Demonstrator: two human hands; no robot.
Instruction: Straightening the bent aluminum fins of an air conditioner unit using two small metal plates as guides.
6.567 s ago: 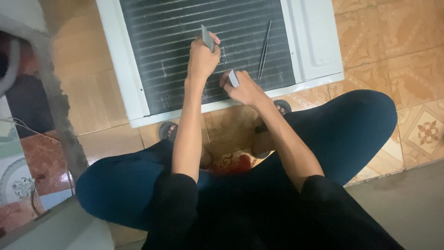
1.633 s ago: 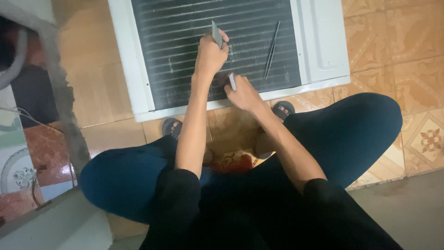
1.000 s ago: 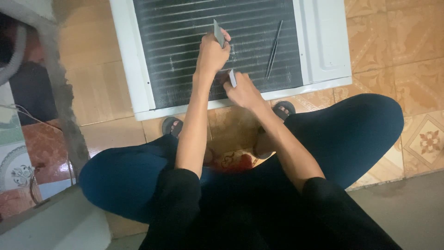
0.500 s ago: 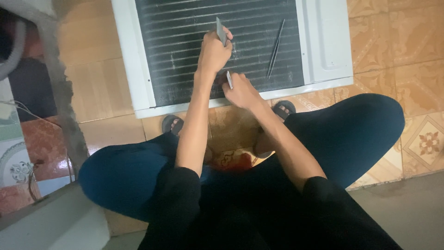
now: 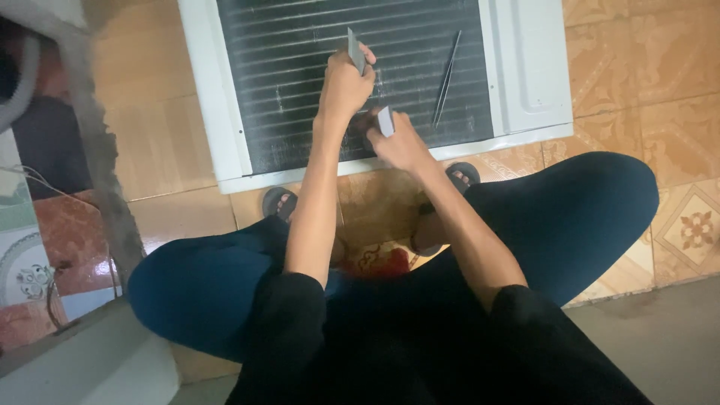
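We see a white-framed air-conditioner unit (image 5: 214,97) lying on the tiled floor (image 5: 637,60), its dark finned coil (image 5: 292,82) facing up, ribbed in fine horizontal rows. A thin metal rod (image 5: 448,79) rests loose on the fins, just right of the hands. Left hand (image 5: 343,88) is clenched round a flat grey metal tool (image 5: 352,49), blade sticking up past the knuckles, above the coil. Right hand (image 5: 397,142) grips a second small flat grey piece (image 5: 385,120) between thumb and fingers, pressed low on the fins near the frame's front edge. The hands are close together. Dark sandals (image 5: 279,201) sit below the unit; dark blue trousers (image 5: 570,217), black sleeves.
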